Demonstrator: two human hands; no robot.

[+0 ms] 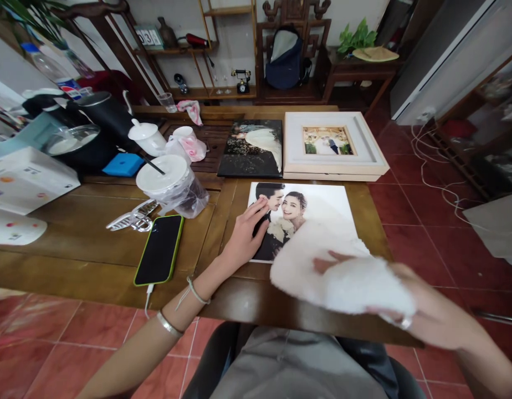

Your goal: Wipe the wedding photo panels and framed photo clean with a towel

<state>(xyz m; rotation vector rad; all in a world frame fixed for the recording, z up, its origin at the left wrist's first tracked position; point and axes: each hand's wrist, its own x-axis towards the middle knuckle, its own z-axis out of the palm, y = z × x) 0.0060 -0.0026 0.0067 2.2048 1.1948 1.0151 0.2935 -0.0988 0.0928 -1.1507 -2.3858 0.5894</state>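
Observation:
A wedding photo panel lies flat near the front edge of the wooden table. My left hand rests on its left side with the fingers stretched out over the picture. A fluffy white cloth is gripped in my right hand and covers the panel's lower right part. That hand is smeared by motion, and its fingers are partly hidden by the cloth. Behind the panel lie a darker photo panel and a white-framed wedding photo on top of a box-like stack.
Left of the panel are a phone on a cable, silver keys and a lidded drink cup in a plastic bag. Farther left stand a white teapot, a black kettle and a white box.

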